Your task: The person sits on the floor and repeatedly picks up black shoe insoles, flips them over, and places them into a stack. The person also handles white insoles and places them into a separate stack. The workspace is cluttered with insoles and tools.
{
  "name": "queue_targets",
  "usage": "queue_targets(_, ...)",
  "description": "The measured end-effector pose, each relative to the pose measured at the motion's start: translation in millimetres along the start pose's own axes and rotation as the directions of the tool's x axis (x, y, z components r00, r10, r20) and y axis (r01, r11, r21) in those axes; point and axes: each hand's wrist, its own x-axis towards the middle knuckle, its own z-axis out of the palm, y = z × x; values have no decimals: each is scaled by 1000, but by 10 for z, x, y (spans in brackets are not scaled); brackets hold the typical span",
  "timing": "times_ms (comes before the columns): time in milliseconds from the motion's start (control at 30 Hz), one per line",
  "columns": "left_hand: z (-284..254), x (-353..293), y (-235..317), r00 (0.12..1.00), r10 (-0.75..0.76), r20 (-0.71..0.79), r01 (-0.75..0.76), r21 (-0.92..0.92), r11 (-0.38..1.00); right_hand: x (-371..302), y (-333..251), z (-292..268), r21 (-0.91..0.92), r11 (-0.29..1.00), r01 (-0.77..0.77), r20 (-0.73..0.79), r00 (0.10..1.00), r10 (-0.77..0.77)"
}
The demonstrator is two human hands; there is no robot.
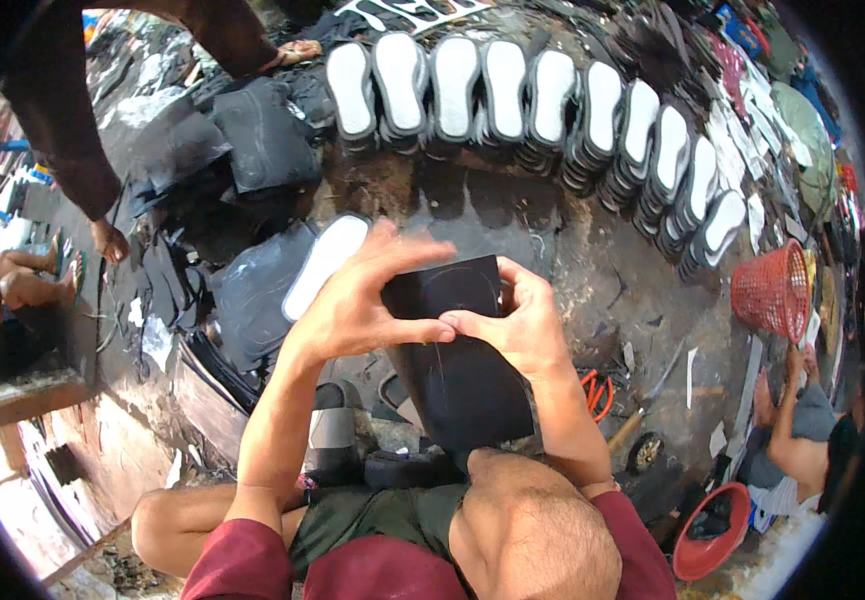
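A dark rectangular black sheet (pixel 462 390) stands in front of me above my lap, tilted. Its upper right edge is pinched by my right hand (pixel 532 330), thumb on the near face and fingers behind. My left hand (pixel 352 305) is at the upper left of the sheet, fingers stretched out and slightly blurred. Its thumb lies across the sheet and meets the right thumb. Beside the left hand, a white sole-shaped piece (pixel 327 265) rests on black sheets (pixel 262 290), partly covered by that hand.
Stacks of black soles topped with white (pixel 505 90) curve along the far side. Folded black material (pixel 267 135) lies far left, near a standing person's legs. At right are a red basket (pixel 772 290), a red basin (pixel 712 530), an orange-handled tool (pixel 597 395) and another person's arm (pixel 787 415).
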Motion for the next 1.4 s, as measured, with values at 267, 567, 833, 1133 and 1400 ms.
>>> queue_targets(267, 2, -161, -463, 855, -357, 375, 516, -683, 517, 77, 63, -142, 407, 866, -291, 224, 951, 214)
queue_targets(567, 12, -196, -740, 805, -400, -437, 182, -461, 869, 54, -152, -81, -424, 849, 316, -167, 894, -416)
queue_targets(833, 717, -1543, -2222, 684, -585, -436, 714, 236, 659, 116, 772, 464, -911, 238, 337, 89, 724, -684)
queue_targets(1133, 648, -995, -1158, 800, -548, 246, 528, -722, 447, 170, 1077, -101, -196, 928, 317, -222, 907, -356)
queue_targets(1400, 1455, -110, -2038, 856, -279, -435, 403, 224, 887, -113, 274, -997, -225, 819, 528, -647, 547, -530)
